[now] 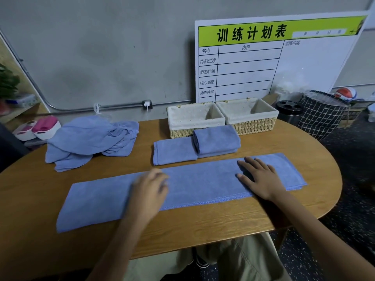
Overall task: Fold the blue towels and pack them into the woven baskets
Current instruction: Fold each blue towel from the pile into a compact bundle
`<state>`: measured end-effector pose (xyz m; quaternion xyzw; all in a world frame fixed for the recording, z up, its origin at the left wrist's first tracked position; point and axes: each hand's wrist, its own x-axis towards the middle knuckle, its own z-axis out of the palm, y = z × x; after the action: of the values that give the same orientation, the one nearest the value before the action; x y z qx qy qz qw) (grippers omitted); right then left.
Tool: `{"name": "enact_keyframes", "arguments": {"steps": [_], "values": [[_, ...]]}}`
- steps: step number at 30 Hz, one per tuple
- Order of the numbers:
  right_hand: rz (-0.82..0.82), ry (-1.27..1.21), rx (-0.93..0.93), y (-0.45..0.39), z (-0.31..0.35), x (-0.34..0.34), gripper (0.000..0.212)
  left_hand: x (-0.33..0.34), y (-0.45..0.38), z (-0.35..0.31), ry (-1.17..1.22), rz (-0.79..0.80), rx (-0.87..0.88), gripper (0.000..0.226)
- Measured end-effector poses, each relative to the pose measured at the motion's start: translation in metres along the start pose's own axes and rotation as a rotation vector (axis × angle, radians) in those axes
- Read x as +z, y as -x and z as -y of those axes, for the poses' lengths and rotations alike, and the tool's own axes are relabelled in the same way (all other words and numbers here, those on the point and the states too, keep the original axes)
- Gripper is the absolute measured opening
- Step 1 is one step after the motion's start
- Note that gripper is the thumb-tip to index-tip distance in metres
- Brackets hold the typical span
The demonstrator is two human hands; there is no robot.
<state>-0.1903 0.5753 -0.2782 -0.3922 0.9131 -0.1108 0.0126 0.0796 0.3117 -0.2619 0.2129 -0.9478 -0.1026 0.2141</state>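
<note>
A long blue towel (203, 183), folded into a narrow strip, lies across the wooden table (203, 224). My left hand (150, 189) rests on its middle, blurred, with fingers loosely bent. My right hand (257, 177) presses flat on the strip's right part with fingers spread. Behind the strip lie a folded blue towel (174, 152) and a thicker folded stack (217, 140) touching it on the right. A heap of unfolded blue towels (91, 138) sits at the back left. Two woven baskets with cloth liners, the left one (194, 126) and the right one (253, 122), stand at the back, both without towels inside.
A white schedule board (263, 57) leans on the wall behind the baskets. A checked fabric bin (320, 116) and a black can (289, 112) stand right of the table. White and pink containers (38, 126) sit at the left. The table's rounded right end drops to the floor.
</note>
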Motion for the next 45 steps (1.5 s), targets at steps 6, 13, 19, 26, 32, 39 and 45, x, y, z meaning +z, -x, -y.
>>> {"name": "enact_keyframes", "arguments": {"steps": [6, 13, 19, 26, 32, 39, 45], "values": [[-0.206, -0.07, 0.082, -0.026, -0.062, -0.028, 0.038, 0.073, -0.054, -0.188, 0.204, 0.18, 0.369, 0.02], [0.002, -0.146, 0.137, -0.065, -0.139, -0.045, 0.032, 0.127, -0.102, -0.271, 0.112, 0.308, 0.509, 0.038], [0.123, -0.236, -0.07, -0.081, -0.139, -0.053, 0.013, 0.134, -0.108, -0.291, 0.074, 0.249, 0.63, 0.029], [0.211, -0.568, -0.059, -0.086, -0.135, -0.068, 0.011, 0.123, -0.111, -0.301, 0.005, 0.221, 0.735, 0.011], [0.196, -0.747, -0.001, -0.082, -0.138, -0.071, 0.009, 0.134, -0.103, -0.296, -0.104, 0.159, 0.745, 0.048], [0.17, -0.814, 0.057, -0.083, -0.144, -0.064, 0.012, 0.12, -0.11, -0.315, -0.288, 0.253, 0.806, 0.034], [0.178, -0.871, 0.087, -0.079, -0.142, -0.068, 0.011, 0.118, -0.11, -0.314, -0.22, 0.231, 0.85, 0.041]]}}
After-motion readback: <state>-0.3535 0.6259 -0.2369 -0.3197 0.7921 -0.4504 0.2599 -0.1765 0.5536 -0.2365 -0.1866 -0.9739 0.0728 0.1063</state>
